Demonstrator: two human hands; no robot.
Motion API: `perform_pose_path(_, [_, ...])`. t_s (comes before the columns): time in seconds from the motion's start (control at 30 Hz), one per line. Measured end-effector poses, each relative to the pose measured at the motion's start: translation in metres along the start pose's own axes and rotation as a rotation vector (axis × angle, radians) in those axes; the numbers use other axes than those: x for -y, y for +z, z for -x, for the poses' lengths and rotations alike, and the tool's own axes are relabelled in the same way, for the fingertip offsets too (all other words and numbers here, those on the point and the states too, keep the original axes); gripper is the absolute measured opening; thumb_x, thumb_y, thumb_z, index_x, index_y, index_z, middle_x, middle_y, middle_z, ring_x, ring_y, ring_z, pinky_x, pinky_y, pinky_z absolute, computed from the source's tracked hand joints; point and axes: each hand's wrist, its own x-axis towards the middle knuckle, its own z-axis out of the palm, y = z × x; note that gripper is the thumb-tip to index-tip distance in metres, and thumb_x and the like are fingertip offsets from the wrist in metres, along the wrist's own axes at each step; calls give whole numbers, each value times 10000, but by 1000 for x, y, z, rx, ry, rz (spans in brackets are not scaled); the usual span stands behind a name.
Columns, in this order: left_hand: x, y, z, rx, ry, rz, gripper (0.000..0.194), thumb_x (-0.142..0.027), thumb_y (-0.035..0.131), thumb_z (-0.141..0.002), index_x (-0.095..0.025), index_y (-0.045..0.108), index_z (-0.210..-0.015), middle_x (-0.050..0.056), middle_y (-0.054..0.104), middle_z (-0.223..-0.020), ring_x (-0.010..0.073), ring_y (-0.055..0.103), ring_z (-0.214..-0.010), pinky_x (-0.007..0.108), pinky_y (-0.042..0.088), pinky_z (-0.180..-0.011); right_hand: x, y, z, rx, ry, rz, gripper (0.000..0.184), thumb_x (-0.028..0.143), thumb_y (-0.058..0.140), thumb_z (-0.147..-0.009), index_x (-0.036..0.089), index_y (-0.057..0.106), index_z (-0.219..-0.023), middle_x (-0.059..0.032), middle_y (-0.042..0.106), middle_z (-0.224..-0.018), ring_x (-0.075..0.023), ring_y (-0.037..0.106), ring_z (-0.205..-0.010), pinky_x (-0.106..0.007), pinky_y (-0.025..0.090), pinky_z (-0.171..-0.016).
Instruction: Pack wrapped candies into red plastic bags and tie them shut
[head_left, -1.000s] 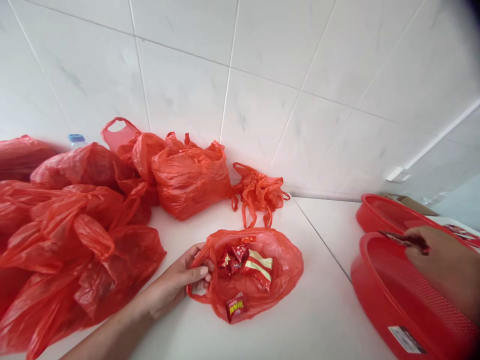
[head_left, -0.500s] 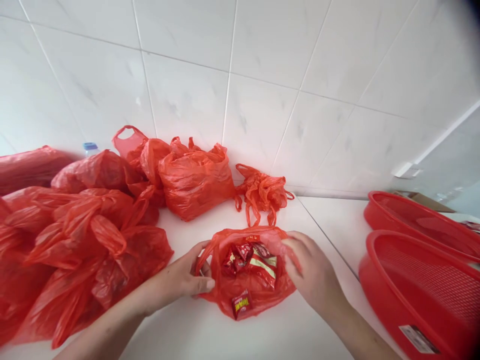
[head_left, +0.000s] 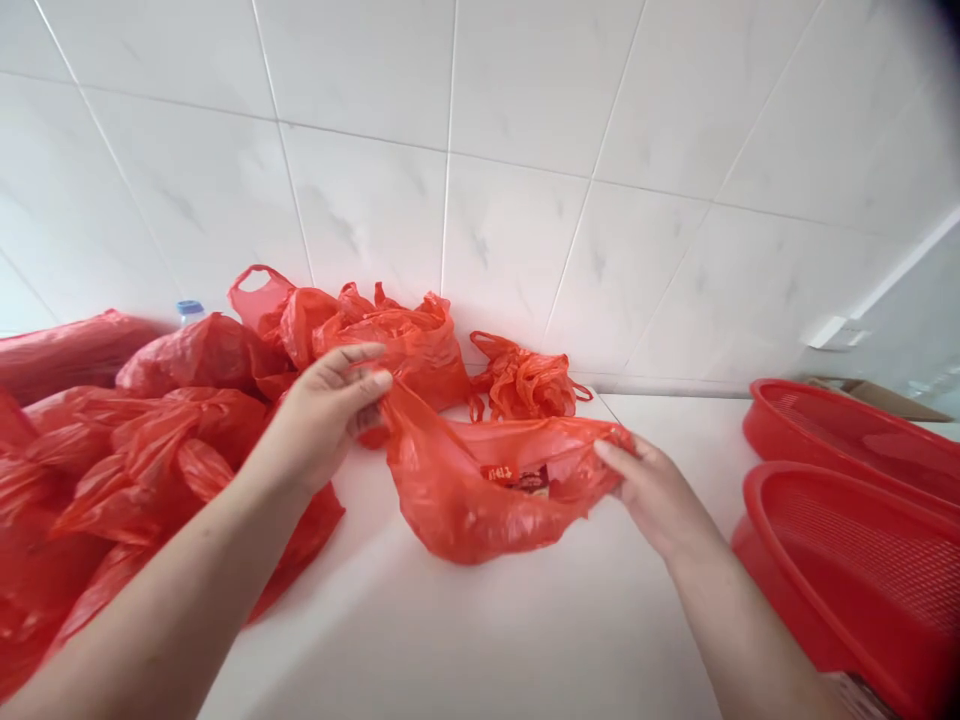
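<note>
Two hands are gripping one red bag (head_left: pixel 480 500): I'm pinching its left handle with my left hand (head_left: pixel 322 415) and its right edge with my right hand (head_left: pixel 652 490), lifting it off the white counter (head_left: pixel 465 640). Next, I judge, it needs carrying toward the red baskets (head_left: pixel 847 560).

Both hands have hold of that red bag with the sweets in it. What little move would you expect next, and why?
Probably a lift toward the red basket. The left hand and right hand each pinch one side of the red bag, its mouth pulled wide, wrapped sweets showing inside, and the basket sits just right of it.
</note>
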Motion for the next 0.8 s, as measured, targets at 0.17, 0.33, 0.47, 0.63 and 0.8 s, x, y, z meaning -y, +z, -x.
perform_pose_path(0.17, [-32,8,-7,-66,110,162,148,-134,643,-825,-188,637,-963,-41,595,-752,45,564,-645,131,475,-554,31,4,-16,-63,-223,-79,228,370,731,-727,192,621,-817,4,625,-776,-124,568,-691,-251,460,-624])
perform_pose_path(0.33, [-34,14,7,2,201,8,255,-75,680,-773,-198,648,-995,-23,626,-837,65,587,-789,137,499,-689,43,7,-16,-307,-388,204,164,345,696,-765,195,638,-731,29,565,-624,-94,485,-573,-225,391,-537])
perform_pose_path(0.47, [-33,21,18,-156,349,-223,269,-104,705,-750,-217,661,-991,-33,613,-821,73,578,-793,142,497,-695,47,16,-15,-283,-479,1,151,319,739,-728,212,649,-787,-15,663,-873,-143,585,-805,-272,459,-728])
perform_pose_path(0.63, [-31,30,35,-172,393,-463,240,-198,720,-746,-278,679,-969,-38,667,-841,128,615,-785,227,514,-688,46,44,-1,-12,-352,-311,215,393,654,-824,228,535,-755,35,588,-661,-92,496,-551,-221,423,-536])
perform_pose_path(0.8, [-21,44,51,35,464,-538,251,-197,711,-755,-329,689,-967,-45,690,-807,156,631,-702,262,505,-617,37,75,29,206,-241,-231,391,585,384,-915,237,562,-898,77,373,-471,-72,276,-410,-197,258,-416])
